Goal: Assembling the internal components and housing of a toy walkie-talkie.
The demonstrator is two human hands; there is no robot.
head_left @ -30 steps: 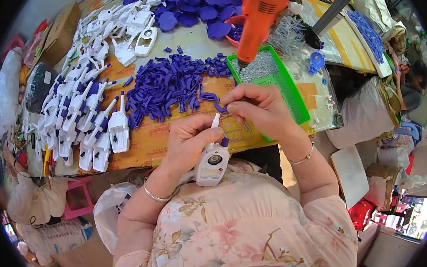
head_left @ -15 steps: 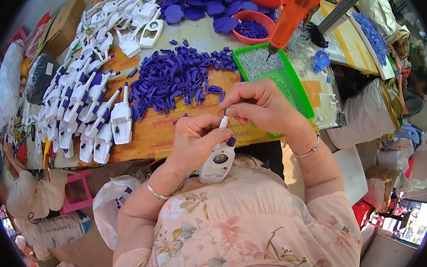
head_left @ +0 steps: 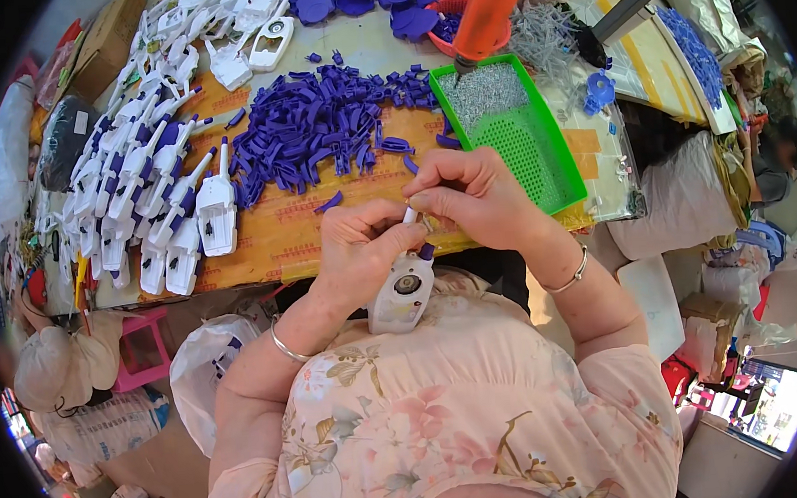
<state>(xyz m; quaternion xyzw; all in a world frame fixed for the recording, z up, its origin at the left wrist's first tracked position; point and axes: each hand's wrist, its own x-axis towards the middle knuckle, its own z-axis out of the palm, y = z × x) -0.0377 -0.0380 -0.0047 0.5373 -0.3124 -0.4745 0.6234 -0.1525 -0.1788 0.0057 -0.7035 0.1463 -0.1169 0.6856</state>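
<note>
Close to my body, my left hand (head_left: 355, 250) grips a white plastic housing (head_left: 400, 309) by its narrow upper handle. The housing is tilted; its front has a round opening with a dark disc in it, and a purple piece (head_left: 427, 251) shows at its shoulder. My right hand (head_left: 477, 194) is closed in a pinch at the handle's tip. Whatever sits between those fingertips is too small and covered to make out. Beyond my hands lies a heap of small purple plastic clips (head_left: 309, 127).
White housings with purple parts (head_left: 144, 191) are stacked at the left. A green tray (head_left: 568, 161) of small metal pieces stands at the right, an orange power screwdriver (head_left: 491, 10) hanging over its far corner. A red bowl (head_left: 499, 35) is behind it. The table's near edge is just past my hands.
The hanging screwdriver has swung up and left, toward the tray's far corner. Both hands stay together at the handle's tip; the right fingers have shifted slightly. The whole view has shifted a little.
</note>
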